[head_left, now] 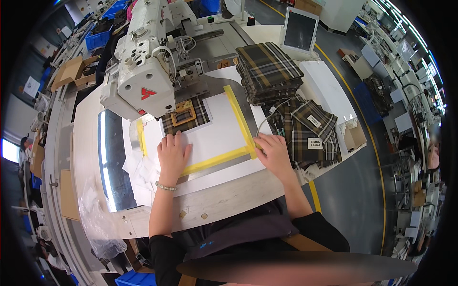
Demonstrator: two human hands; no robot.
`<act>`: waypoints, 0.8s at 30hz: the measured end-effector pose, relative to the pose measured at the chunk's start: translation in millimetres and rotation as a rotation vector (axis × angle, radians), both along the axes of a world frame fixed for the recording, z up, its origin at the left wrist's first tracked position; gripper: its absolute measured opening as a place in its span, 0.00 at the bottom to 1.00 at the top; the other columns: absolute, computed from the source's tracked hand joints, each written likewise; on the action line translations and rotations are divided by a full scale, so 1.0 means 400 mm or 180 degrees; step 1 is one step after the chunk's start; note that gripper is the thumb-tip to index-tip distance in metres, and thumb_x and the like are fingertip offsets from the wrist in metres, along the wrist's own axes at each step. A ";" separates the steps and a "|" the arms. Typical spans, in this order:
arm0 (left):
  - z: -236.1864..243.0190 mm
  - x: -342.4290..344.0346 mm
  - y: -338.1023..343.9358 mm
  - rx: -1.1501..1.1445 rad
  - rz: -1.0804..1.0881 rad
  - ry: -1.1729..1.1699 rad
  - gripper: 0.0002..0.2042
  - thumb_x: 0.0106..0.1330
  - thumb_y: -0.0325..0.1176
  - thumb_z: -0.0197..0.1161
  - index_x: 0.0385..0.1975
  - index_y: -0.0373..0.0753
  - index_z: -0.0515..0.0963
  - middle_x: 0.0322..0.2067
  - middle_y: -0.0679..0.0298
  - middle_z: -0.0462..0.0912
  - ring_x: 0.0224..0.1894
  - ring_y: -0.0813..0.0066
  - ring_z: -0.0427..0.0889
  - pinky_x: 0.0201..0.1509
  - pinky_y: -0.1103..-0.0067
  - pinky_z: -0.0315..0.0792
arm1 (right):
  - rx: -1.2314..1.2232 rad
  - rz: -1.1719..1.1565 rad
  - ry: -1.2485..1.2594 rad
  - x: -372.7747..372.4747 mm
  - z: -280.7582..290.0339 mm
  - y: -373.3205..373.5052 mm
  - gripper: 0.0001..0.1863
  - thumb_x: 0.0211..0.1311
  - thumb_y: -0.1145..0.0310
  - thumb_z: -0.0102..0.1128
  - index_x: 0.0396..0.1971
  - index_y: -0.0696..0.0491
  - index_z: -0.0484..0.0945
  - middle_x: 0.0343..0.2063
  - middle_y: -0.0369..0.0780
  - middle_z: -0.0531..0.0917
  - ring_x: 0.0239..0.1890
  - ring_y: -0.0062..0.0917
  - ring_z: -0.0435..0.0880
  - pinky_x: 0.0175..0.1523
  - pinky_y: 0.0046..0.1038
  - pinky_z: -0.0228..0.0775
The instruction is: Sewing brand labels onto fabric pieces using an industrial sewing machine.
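My left hand (173, 155) lies flat on a white sheet (217, 128) edged with yellow tape, fingers stretched toward a piece of dark plaid fabric (196, 121). The fabric sits under the head of a white sewing machine (143, 78), partly beneath a brass-coloured frame clamp (183, 113). At the sheet's right near corner, my right hand (273, 148) rests with bent fingers, fingertips on the yellow tape (244, 151); nothing shows in its grasp. Just beyond that hand are plaid pieces with white labels (315, 143) and a small dark tool (279, 127).
Folded plaid fabric (269, 71) is stacked right of the machine, with a grey-screened panel (299, 32) behind it. White paper scraps (138, 169) and a shiny metal plate (114, 162) lie at left. An open cardboard box (354, 134) stands at the table's right edge.
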State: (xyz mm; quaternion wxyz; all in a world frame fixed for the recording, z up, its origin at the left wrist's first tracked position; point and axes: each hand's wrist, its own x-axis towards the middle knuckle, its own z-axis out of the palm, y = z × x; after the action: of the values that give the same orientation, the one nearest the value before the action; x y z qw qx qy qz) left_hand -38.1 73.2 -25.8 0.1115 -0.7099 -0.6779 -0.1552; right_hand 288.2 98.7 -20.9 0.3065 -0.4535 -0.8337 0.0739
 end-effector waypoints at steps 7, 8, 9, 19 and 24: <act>-0.023 0.002 0.012 0.0023 0.0085 0.0074 0.28 0.61 0.48 0.61 0.56 0.36 0.71 0.53 0.49 0.74 0.57 0.54 0.71 0.59 0.64 0.65 | 0.0116 0.0285 0.0001 -0.119 0.069 0.022 0.17 0.56 0.67 0.64 0.46 0.53 0.80 0.53 0.41 0.78 0.56 0.32 0.73 0.61 0.37 0.59; -0.012 0.009 0.019 -0.0120 0.0113 -0.0077 0.28 0.61 0.49 0.61 0.55 0.35 0.71 0.57 0.46 0.72 0.61 0.53 0.70 0.61 0.63 0.64 | 0.0104 0.0304 0.0015 -0.146 0.070 0.039 0.17 0.56 0.67 0.64 0.46 0.53 0.80 0.53 0.41 0.78 0.56 0.32 0.73 0.61 0.37 0.59; -0.008 0.010 0.024 -0.0126 0.0133 -0.0056 0.28 0.61 0.49 0.61 0.55 0.35 0.71 0.57 0.46 0.72 0.61 0.53 0.70 0.61 0.63 0.64 | 0.0249 0.0592 -0.0025 -0.176 0.067 0.060 0.18 0.55 0.66 0.64 0.46 0.53 0.79 0.52 0.39 0.78 0.56 0.31 0.72 0.60 0.37 0.59; -0.028 -0.032 0.041 0.0046 -0.0188 -0.0152 0.27 0.61 0.48 0.62 0.51 0.32 0.73 0.55 0.44 0.75 0.59 0.50 0.72 0.63 0.61 0.64 | 0.0654 0.1292 -0.0245 -0.301 -0.056 0.224 0.16 0.58 0.66 0.60 0.46 0.53 0.79 0.51 0.39 0.81 0.56 0.29 0.75 0.62 0.38 0.59; -0.044 -0.043 0.034 0.0184 -0.0188 -0.0272 0.26 0.61 0.45 0.62 0.52 0.31 0.73 0.55 0.41 0.74 0.60 0.46 0.72 0.65 0.59 0.63 | 0.0666 0.1239 -0.0183 -0.304 -0.053 0.213 0.14 0.56 0.68 0.63 0.44 0.51 0.81 0.48 0.36 0.83 0.53 0.27 0.77 0.59 0.36 0.59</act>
State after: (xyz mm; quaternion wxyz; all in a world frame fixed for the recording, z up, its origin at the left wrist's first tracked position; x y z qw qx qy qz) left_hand -55.4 86.6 -43.6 0.0982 -0.7188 -0.6561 -0.2081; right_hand 166.5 183.8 -42.3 0.3078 -0.2517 -0.9170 0.0318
